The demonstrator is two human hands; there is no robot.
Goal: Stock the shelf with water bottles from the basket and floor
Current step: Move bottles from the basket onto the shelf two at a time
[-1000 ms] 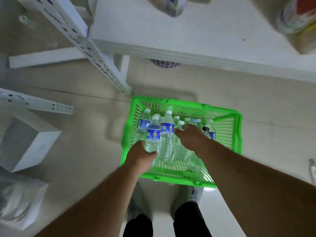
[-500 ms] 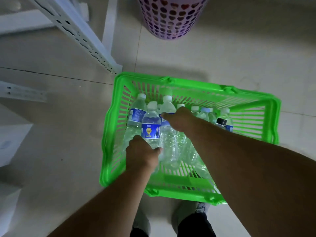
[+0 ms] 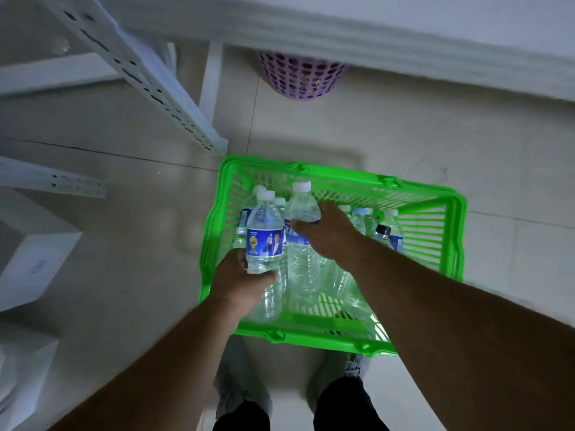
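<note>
A green basket (image 3: 452, 213) sits on the tiled floor (image 3: 404, 135), just in front of the person's shoes (image 3: 239, 390). It holds clear water bottles with white caps and blue labels; several stand packed along its far and right side (image 3: 361, 217), and one among them has a dark cap (image 3: 383, 229). The near right part of the basket bottom shows bare mesh.

The left hand (image 3: 241, 278) is curled round the lower body of a bottle (image 3: 264, 237) whose blue label faces up; the bottle stands nearly upright over the basket's left half. The right hand (image 3: 326, 233) grips a second bottle (image 3: 300, 244) round its upper body, just below the shoulder, thumb across the label; its base points down into the basket. The two held bottles are side by side, touching or nearly so.

Beyond the basket, the white shelf (image 3: 404, 38) edge runs across the top of the view, above the basket. Under it stands a purple perforated bin (image 3: 300, 77). A white slotted post (image 3: 149, 79) slants down to the floor close to the basket's far left corner. White boxes (image 3: 34, 262) lie at the left, well apart from the basket.
</note>
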